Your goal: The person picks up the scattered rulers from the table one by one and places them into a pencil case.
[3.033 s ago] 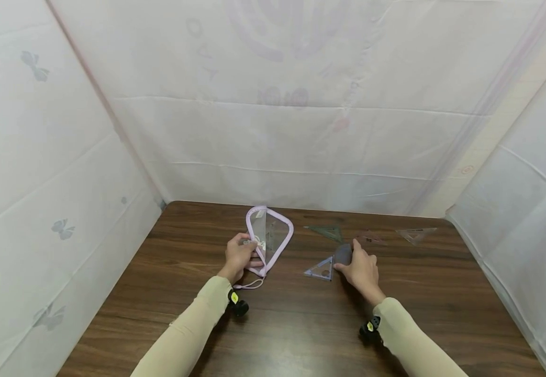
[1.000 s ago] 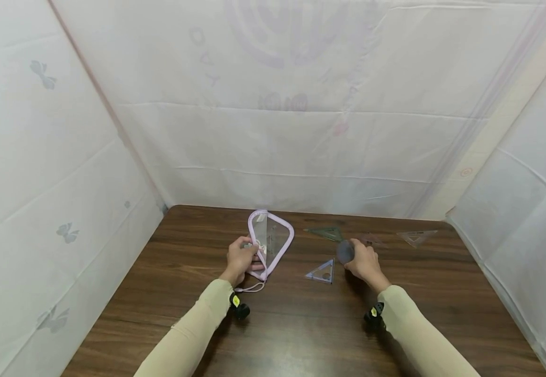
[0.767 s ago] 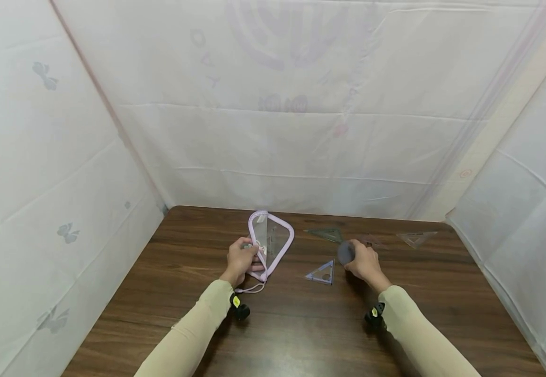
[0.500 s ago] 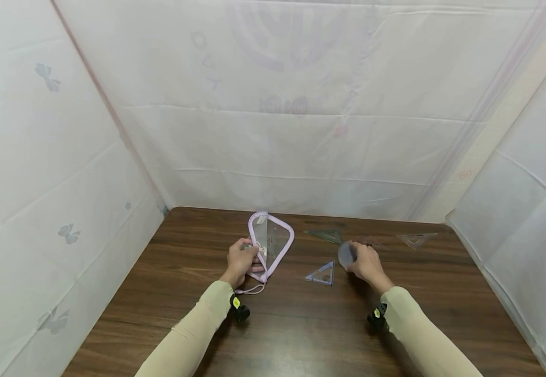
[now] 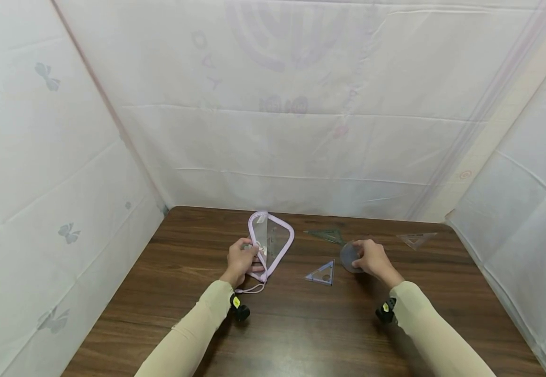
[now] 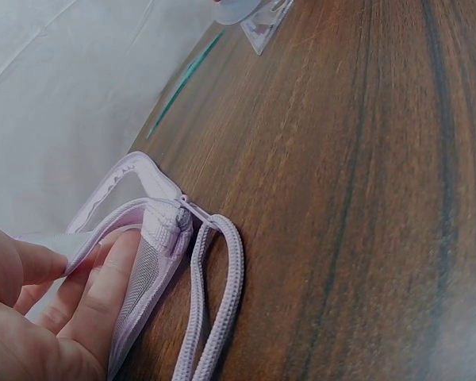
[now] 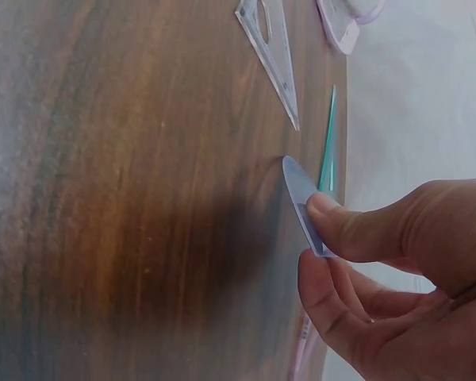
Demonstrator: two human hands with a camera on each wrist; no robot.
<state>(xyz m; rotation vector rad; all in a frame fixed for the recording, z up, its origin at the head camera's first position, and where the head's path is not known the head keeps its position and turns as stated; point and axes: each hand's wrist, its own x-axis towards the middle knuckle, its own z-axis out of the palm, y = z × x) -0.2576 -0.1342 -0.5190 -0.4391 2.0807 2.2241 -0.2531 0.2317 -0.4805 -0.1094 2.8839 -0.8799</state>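
Observation:
My left hand (image 5: 243, 259) pinches the edge of a clear zip pouch (image 5: 279, 256) with lilac trim. In the left wrist view, fingers reach inside the pouch's open mouth, near the zip end and its cord loop (image 6: 230, 278). Something printed shows faintly through the pouch. My right hand (image 5: 371, 257) pinches a thin, bluish see-through protractor (image 5: 348, 257) by its edge, thumb on one face; part of it is hidden by the fingers. In the right wrist view the protractor is tilted and appears above the table. A lilac set square (image 5: 321, 273) lies between the hands.
Behind the right hand lies a green set square (image 5: 327, 235), and a clear one (image 5: 416, 240) lies further right. A pink piece (image 7: 302, 345) shows below the right fingers. White sheeting (image 5: 273, 136) encloses the brown wooden table (image 5: 291, 335) at the back and sides.
The right hand has lifted the protractor from beside the lilac set square, turned it, and shifted slightly right. The left hand keeps its hold on the pouch. The head view has tilted slightly.

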